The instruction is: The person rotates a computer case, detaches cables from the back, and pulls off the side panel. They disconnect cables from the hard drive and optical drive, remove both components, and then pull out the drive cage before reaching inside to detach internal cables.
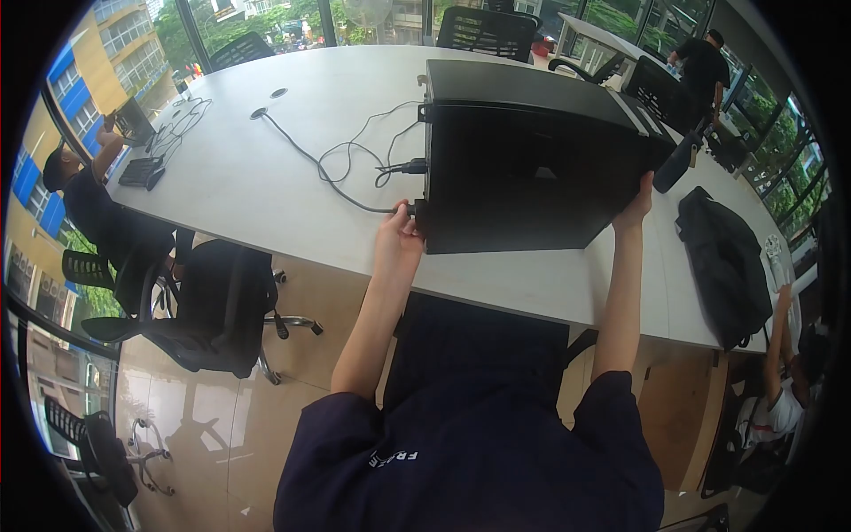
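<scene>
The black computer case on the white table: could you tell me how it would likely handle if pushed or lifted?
The black computer case looks rigid and boxy, so it should slide rather than roll. It is probably heavy for one hand: the left hand and right hand are both set at its corners. The cables at its back may tug.

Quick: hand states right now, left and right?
Left hand: closed on the cable plug at the computer case corner.
Right hand: open, flat against its other side, holding nothing.
</scene>
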`<action>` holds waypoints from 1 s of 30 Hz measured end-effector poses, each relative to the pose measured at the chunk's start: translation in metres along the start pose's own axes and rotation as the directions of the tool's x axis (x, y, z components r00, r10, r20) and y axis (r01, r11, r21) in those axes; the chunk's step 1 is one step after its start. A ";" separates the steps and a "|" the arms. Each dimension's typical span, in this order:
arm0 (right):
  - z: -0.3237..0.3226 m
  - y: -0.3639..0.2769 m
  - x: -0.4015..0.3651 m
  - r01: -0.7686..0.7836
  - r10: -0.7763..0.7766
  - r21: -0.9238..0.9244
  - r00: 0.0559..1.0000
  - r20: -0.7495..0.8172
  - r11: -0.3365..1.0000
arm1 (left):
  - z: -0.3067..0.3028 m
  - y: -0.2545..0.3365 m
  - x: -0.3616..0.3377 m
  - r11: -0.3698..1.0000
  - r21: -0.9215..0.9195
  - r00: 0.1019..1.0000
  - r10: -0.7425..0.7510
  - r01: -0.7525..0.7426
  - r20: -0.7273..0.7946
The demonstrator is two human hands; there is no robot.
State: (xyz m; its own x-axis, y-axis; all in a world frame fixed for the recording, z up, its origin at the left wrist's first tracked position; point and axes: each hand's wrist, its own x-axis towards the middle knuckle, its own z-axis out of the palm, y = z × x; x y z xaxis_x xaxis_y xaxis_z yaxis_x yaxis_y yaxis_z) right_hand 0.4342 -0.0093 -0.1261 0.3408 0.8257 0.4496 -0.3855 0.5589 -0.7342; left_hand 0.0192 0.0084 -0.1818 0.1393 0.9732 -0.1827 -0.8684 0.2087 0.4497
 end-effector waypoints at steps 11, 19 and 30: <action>0.001 0.000 -0.003 0.031 -0.031 -0.003 0.998 0.055 1.000 | -0.005 0.000 0.000 1.000 0.005 0.999 0.012 -0.013 0.049; 0.001 0.003 -0.003 0.012 -0.012 0.003 1.000 0.021 1.000 | 0.001 -0.004 -0.006 0.987 0.095 0.991 0.127 -0.130 0.036; 0.011 -0.001 -0.006 -0.005 0.000 -0.055 0.996 -0.094 0.998 | -0.022 0.056 -0.010 0.924 0.070 0.926 0.371 -0.376 0.073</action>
State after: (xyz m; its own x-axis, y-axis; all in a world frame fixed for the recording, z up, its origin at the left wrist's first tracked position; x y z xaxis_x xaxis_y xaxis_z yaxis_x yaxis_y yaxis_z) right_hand 0.4228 -0.0143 -0.1225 0.4200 0.8145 0.4002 -0.3390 0.5498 -0.7634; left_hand -0.0417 0.0083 -0.1737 -0.1585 0.9854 0.0614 -0.8217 -0.1661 0.5451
